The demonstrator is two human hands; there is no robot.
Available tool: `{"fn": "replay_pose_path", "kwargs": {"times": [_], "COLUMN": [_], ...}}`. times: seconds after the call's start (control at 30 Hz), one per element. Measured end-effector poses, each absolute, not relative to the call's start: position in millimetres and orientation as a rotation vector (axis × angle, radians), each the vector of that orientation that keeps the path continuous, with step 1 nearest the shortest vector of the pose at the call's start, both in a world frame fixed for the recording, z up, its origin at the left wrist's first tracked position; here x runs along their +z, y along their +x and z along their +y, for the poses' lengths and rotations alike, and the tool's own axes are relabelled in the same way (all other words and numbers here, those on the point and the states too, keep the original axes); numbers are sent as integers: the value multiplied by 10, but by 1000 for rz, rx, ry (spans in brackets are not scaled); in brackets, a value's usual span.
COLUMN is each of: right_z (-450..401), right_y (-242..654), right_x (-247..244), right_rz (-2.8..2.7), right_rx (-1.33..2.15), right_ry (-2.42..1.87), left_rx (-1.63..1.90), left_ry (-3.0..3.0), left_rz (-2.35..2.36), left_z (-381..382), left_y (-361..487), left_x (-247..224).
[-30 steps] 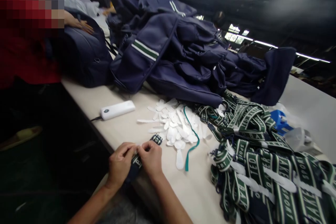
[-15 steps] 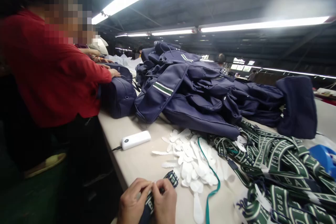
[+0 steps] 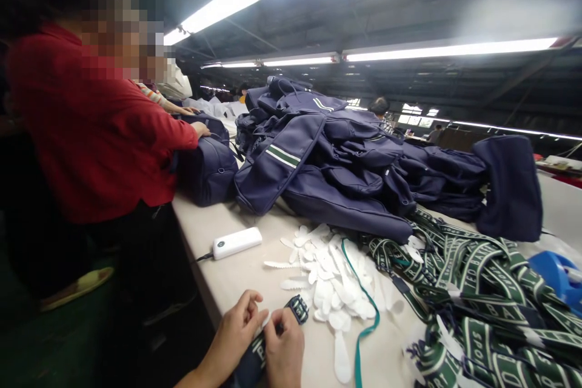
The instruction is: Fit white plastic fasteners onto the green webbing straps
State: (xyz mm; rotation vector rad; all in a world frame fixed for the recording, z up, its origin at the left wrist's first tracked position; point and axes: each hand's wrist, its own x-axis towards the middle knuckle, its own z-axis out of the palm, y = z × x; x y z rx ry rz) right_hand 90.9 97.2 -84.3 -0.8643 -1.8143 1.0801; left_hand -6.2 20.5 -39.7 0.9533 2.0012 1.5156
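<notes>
A rolled dark webbing strap (image 3: 298, 309) with pale lettering lies under both my hands near the table's front edge. My left hand (image 3: 239, 330) is on the strap's left, its thumb and forefinger pinched at a small white strip (image 3: 266, 319). My right hand (image 3: 285, 345) is closed over the strap, fingertips close to the left thumb; its exact hold is partly hidden. Just beyond the hands is a heap of white toothed strips (image 3: 325, 285). A teal ribbon (image 3: 367, 330) curves along the heap's right side.
Navy bags (image 3: 327, 163) are piled across the table. Green lettered straps (image 3: 486, 291) lie heaped on the right, near a blue tape dispenser (image 3: 557, 279). A white corded device (image 3: 237, 242) sits by the left edge. A person in red (image 3: 104, 133) handles a bag there.
My left hand has drawn slightly up and apart from the right, its fingers lifting and a white strip showing between the hands. The right hand stays nearly in place.
</notes>
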Motion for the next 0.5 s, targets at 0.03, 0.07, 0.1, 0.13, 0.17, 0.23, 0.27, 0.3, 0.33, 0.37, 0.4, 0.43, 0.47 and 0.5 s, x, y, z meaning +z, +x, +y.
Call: {"fn": "replay_pose_path", "kwargs": {"times": [0.03,0.07,0.1,0.13,0.17,0.23,0.27,0.3,0.33,0.37,0.4,0.43,0.47,0.5], "right_z": [964,955,948,942,939,941,944,946,945,939,926,905,876,840], "right_y": [918,928,936,942,947,953,958,966,978,997,1022,1051,1084,1117], "right_x": [-826,-808,-789,-770,-753,-725,-713,-702,-691,-679,-665,-652,-638,-625], "right_rz": [-1813,-1813,-1812,-1812,-1811,-1816,-1823,-1834,-1845,-1851,-1843,-1823,-1789,-1754], "right_rx": [1088,1096,1103,1108,1110,1112,1115,1126,1143,1161,1170,1166,1151,1133], "right_ry": [-865,-865,-865,-864,-861,-857,-855,-848,-837,-819,-797,-775,-765,-772], "left_rx": [1501,1479,1452,1426,1406,1387,1385,1385,1388,1396,1406,1420,1434,1449], "left_ry": [908,885,872,862,849,805,782,761,742,723,705,691,679,671], "left_rz": [1939,1875,1819,1778,1755,1735,1736,1741,1751,1764,1779,1796,1815,1836], "left_z": [236,263,286,303,313,318,315,310,304,298,292,285,277,267], "left_y": [-89,-115,-138,-159,-177,-199,-203,-203,-197,-187,-172,-153,-128,-97], "left_x": [-390,-386,-384,-384,-385,-388,-391,-393,-396,-400,-404,-408,-411,-411]}}
